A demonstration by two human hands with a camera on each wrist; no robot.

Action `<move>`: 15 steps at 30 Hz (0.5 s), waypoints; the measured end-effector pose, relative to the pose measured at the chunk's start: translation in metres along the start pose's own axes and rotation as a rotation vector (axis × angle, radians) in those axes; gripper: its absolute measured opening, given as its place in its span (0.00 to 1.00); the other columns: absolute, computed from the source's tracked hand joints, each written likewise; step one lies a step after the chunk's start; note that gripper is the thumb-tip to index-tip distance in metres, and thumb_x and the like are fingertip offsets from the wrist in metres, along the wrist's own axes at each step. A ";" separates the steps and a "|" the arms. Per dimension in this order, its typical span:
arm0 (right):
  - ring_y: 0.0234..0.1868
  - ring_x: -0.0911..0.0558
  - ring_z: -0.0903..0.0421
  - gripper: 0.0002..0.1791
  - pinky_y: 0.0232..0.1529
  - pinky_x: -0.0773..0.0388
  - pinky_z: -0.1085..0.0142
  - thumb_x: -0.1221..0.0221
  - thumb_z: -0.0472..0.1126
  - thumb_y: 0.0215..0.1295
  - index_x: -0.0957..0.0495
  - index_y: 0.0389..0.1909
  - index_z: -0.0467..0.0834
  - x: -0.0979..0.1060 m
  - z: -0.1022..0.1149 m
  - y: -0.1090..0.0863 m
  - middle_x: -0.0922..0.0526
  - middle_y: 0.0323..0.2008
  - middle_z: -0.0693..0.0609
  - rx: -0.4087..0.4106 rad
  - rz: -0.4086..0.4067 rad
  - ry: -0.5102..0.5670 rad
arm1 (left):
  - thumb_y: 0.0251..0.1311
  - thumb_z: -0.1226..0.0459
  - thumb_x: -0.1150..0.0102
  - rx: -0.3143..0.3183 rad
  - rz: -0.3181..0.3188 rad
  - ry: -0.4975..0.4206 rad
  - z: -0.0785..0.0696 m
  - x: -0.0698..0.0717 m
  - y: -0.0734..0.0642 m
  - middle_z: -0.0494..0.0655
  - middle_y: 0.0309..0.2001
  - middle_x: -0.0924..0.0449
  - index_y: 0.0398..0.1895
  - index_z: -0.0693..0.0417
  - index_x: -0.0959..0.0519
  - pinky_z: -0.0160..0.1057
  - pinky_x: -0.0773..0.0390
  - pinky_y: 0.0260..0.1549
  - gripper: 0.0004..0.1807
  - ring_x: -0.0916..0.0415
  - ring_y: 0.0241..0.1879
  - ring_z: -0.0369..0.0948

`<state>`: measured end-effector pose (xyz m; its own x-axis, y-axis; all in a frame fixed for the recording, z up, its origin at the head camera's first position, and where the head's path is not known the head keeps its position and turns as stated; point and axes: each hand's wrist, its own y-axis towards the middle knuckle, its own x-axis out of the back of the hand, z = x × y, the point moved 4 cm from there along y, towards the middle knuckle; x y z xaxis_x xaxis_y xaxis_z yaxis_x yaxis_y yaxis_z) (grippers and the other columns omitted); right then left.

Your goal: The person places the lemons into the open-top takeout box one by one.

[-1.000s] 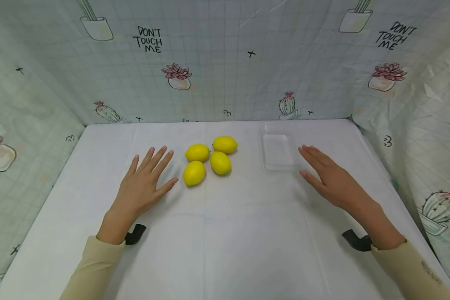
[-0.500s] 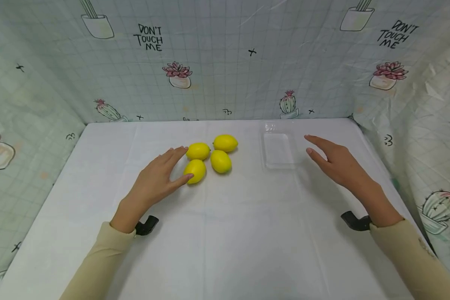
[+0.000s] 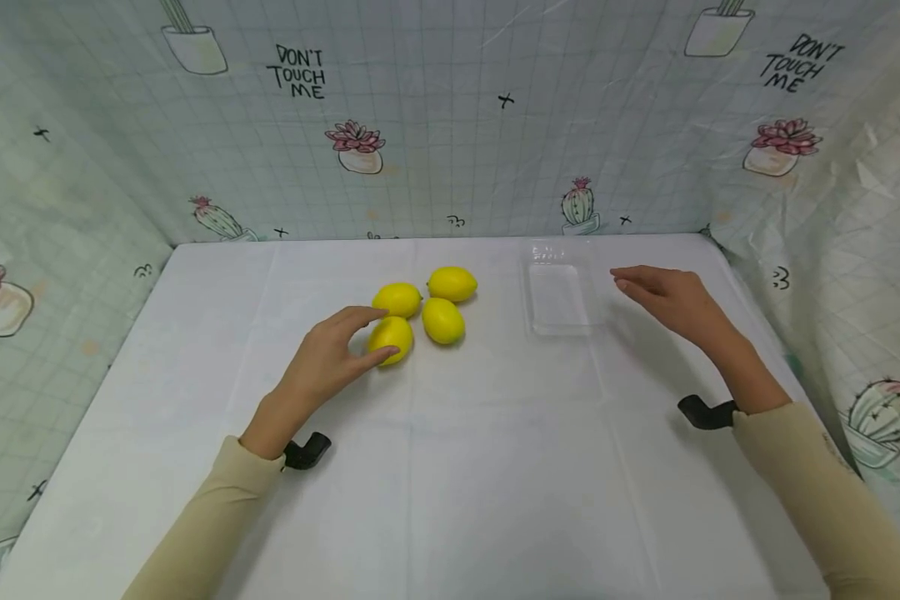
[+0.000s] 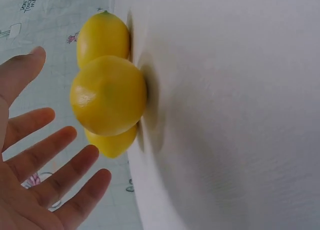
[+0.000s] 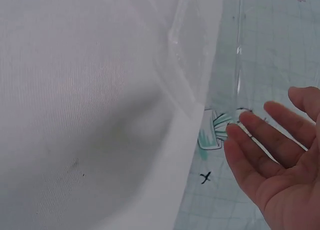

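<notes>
Several yellow lemons sit in a close group left of the middle of the table. My left hand [image 3: 324, 354] hovers by the front-left lemon [image 3: 390, 340], thumb and fingers spread on either side of it in the head view. In the left wrist view a gap shows between the fingers [image 4: 82, 162] and the nearest lemon [image 4: 108, 95]. A clear plastic tray [image 3: 558, 329] stands toward the back, right of the lemons. Just to its right my right hand [image 3: 675, 300] hangs in the air, holding nothing, its fingers [image 5: 270, 140] loosely bent in the right wrist view.
A white cloth covers the table [image 3: 495, 483]. Behind it and at both sides hangs a printed curtain [image 3: 450, 125] with cactus drawings. A black strap mount [image 3: 307, 451] sticks out at the left wrist, another at the right.
My left hand has moved right and forward to the front-left lemon, its fingers bending a little. My right hand has shifted slightly right and forward beside the tray. Lemons and tray stay put.
</notes>
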<state>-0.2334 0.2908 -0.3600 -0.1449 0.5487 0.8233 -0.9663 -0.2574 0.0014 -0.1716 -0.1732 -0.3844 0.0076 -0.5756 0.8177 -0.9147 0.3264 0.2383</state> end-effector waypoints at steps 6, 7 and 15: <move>0.59 0.18 0.45 0.30 0.57 0.20 0.47 0.45 0.61 0.74 0.24 0.68 0.46 -0.002 -0.018 0.014 0.20 0.62 0.42 -0.076 0.058 0.109 | 0.53 0.57 0.22 0.017 -0.040 -0.046 0.004 -0.003 -0.002 0.52 0.59 0.20 0.60 0.57 0.20 0.52 0.17 0.51 0.31 0.22 0.56 0.52; 0.57 0.17 0.48 0.31 0.56 0.19 0.51 0.44 0.60 0.74 0.25 0.68 0.46 -0.003 -0.020 0.016 0.19 0.62 0.42 -0.091 0.071 0.142 | 0.52 0.58 0.21 0.023 -0.044 -0.050 0.005 -0.003 -0.002 0.52 0.59 0.20 0.60 0.57 0.20 0.52 0.17 0.50 0.31 0.21 0.56 0.52; 0.50 0.17 0.69 0.29 0.51 0.16 0.68 0.37 0.52 0.71 0.26 0.68 0.44 -0.012 -0.033 0.021 0.20 0.62 0.43 -0.099 0.128 0.286 | 0.51 0.57 0.20 0.085 -0.017 -0.066 0.012 -0.009 0.001 0.55 0.59 0.20 0.60 0.59 0.21 0.51 0.15 0.48 0.33 0.20 0.52 0.53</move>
<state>-0.2585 0.3051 -0.3884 -0.3069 0.7219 0.6203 -0.9504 -0.2677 -0.1586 -0.1770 -0.1767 -0.3978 -0.0010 -0.6296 0.7770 -0.9458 0.2529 0.2037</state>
